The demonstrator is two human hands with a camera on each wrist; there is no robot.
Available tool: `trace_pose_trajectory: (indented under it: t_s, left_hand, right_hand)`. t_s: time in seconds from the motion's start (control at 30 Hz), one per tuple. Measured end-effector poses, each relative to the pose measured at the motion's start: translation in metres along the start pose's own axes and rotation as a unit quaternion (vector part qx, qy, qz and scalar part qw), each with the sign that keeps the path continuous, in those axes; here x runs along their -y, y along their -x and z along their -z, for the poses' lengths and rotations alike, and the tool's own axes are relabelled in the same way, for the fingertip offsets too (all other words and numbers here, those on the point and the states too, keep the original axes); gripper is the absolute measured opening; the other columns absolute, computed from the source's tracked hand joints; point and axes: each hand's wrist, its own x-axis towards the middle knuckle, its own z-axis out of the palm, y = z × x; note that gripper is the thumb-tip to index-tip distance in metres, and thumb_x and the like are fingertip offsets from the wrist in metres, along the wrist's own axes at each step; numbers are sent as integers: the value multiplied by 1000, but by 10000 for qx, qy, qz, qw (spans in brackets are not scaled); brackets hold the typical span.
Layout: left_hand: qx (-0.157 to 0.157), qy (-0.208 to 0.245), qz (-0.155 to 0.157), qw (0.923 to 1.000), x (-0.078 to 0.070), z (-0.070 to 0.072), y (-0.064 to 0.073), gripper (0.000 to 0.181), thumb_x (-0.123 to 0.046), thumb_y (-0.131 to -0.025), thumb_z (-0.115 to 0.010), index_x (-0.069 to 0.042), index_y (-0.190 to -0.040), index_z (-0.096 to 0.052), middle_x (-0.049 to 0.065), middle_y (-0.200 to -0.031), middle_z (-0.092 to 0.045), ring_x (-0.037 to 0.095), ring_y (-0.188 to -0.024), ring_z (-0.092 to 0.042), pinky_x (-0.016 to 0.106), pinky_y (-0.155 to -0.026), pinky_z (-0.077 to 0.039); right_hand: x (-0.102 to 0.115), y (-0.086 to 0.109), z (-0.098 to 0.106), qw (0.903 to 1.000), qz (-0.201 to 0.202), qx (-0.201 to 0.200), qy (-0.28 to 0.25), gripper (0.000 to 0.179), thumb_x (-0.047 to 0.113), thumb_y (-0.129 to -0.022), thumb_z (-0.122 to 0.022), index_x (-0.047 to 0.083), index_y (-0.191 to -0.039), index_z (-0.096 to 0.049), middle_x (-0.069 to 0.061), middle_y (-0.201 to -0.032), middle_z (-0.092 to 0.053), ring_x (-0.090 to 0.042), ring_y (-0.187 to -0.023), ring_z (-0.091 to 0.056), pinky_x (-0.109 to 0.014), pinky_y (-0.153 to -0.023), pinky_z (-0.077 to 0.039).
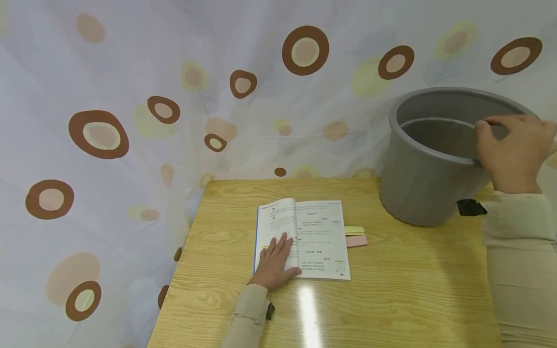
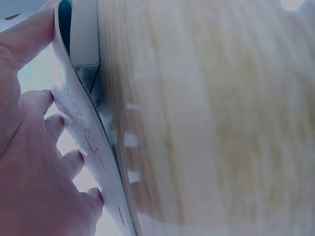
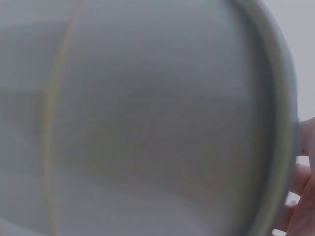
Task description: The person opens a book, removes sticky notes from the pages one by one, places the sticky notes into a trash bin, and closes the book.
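On the wooden table an open book [image 1: 319, 241] shows printed pages, with a yellow tab [image 1: 354, 230] and a pink tab [image 1: 357, 240] jutting from its right edge. My left hand [image 1: 273, 263] lies on the left page with fingers extended, its thumb reaching the fold. Seen from the left wrist, the fingertips press against the curved page [image 2: 81, 118]. A large grey bin [image 1: 428, 188] stands at the table's far right. My right hand [image 1: 515, 147] grips its near right rim with bent fingers; in the right wrist view the rim [image 3: 283, 123] partly hides these fingers.
Behind the table and to its left hangs a pale cloth [image 1: 261, 43] with brown ring patterns. The wooden table [image 1: 391, 299] extends in front of the book and bin, with a bright reflection near the book's lower edge.
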Motion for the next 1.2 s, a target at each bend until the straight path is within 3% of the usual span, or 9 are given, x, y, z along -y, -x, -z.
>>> trace_pose_trajectory:
  t_s: [0.17,0.27,0.4,0.53,0.6,0.83,0.9,1.1,1.2]
  left_hand:
    - [-16,-13,21,10000,-1,3,0,86,-52,-90,-62,-21,-160,-21,-2,-170,-9,32,-157,-8,62,-123,-14]
    - [6,-9,12,10000,-1,2,0,86,-52,-91,-61,-21,-160,-21,-2,-170,-9,32,-157,-8,61,-124,-14]
    - [-2,46,-5,10000,-1,1,0,85,-51,-91,-61,-21,-160,-20,-2,-170,-9,32,-157,-7,61,-124,-14]
    - [-60,79,25,9999,-2,1,0,85,-51,-91,-62,-21,-160,-22,-2,-170,-10,32,-157,-8,61,-124,-14]
    - [-74,103,30,9999,-3,1,1,85,-50,-90,-63,-21,-159,-23,-2,-170,-11,32,-157,-8,61,-124,-14]
    - [-152,158,4,9998,-2,-1,4,85,-48,-88,-65,-20,-159,-26,-1,-169,-14,33,-157,-11,63,-122,-16]
    - [-144,127,13,9998,-1,-1,3,86,-49,-89,-65,-21,-159,-25,-2,-169,-13,33,-157,-11,62,-123,-16]
    - [-222,141,-37,9996,-2,0,2,85,-49,-89,-65,-19,-158,-26,0,-169,-15,34,-156,-13,63,-122,-17]
    - [-194,101,-12,9998,-2,0,2,85,-50,-89,-64,-20,-159,-25,-1,-169,-15,33,-157,-12,61,-123,-17]
  right_hand:
    - [8,16,-3,9890,793,-1089,-618,46,34,-100,-49,-2,-118,-70,-29,-124,-62,-47,-126,-45,-47,-124,-11]
    - [12,31,-7,9736,1056,-1718,-1070,43,33,-98,-52,-1,-112,-73,1,-113,-64,-32,-120,-50,-40,-122,-14]
    - [21,49,-10,9514,1138,-2349,-1635,31,27,-93,-57,4,-103,-76,31,-111,-44,-1,-114,-39,-34,-122,-14]
    - [33,65,-8,9332,1308,-2709,-1968,27,21,-90,-57,1,-94,-75,24,-111,-52,-5,-115,-42,-35,-123,-13]
    - [38,73,-7,9255,1382,-2818,-2119,30,18,-88,-57,-8,-93,-72,10,-110,-60,-15,-126,-44,-37,-125,-10]
    - [39,91,-11,9281,1289,-2729,-2182,30,18,-87,-57,-7,-95,-72,4,-112,-62,-18,-112,-50,-34,-111,-28]
    - [39,97,-14,9244,1359,-2791,-2215,30,16,-87,-57,-9,-96,-71,-11,-113,-64,-22,-110,-51,-34,-109,-27]
    - [46,116,-22,9227,1424,-2621,-2443,30,17,-84,-60,-10,-92,-70,-30,-107,-63,-4,-104,-43,-32,-103,-24]
    - [49,123,-26,9250,1412,-2455,-2533,30,16,-83,-60,-11,-90,-71,-35,-103,-62,-24,-98,-55,-32,-103,-26]
